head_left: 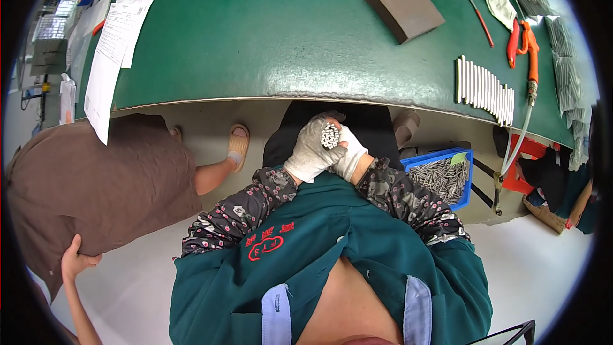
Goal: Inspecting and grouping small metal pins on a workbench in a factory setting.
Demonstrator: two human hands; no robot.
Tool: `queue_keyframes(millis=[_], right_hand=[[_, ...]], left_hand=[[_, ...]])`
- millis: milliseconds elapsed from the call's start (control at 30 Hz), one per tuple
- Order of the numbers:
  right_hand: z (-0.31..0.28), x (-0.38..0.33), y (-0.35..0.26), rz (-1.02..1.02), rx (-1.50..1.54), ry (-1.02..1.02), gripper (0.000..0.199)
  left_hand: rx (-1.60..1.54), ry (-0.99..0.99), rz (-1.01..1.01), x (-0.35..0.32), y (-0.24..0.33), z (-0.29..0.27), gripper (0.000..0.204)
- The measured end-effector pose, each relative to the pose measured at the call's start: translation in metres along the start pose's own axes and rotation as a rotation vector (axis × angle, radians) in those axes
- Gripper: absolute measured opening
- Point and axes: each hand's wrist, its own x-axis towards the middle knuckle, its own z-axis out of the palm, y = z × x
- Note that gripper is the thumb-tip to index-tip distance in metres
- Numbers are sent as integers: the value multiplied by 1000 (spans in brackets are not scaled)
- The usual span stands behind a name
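Both my hands wear whitish work gloves and meet in front of my lap, just below the table's near edge. Between them is a bundle of thin metal rods [329, 135], its round cluster of ends facing up. The fingers of my left hand [308, 153] wrap around the bundle's left side. Against its right and lower side presses my right hand [351, 156], with the fingertips partly hidden. Patterned dark sleeves cover both forearms. On the green table [255, 38], to the right, more metal rods [485, 91] lie side by side in a row.
A brown block [408, 9], an orange air gun [529, 48] with a hose, a pale glove [496, 0] and a thin red-handled tool [480, 22] lie on the table. Right of my lap stands a blue bin [470, 182] of metal pieces. Papers [108, 64] hang over the left edge; a person [83, 262] is beside me.
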Motion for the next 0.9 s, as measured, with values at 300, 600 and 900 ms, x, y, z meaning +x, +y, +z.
queue_keyframes(millis=[300, 600, 900], right_hand=[[-9, 4, -1, 48, -32, 22, 30], [-38, 22, 5, -10, 18, -58, 24], [-69, 27, -7, -59, -72, -363, 28]], left_hand=[[-19, -86, -32, 4, -3, -5, 44], [121, -115, 139, 6, -8, -6, 50], [178, -165, 77, 11, -2, -6, 51]])
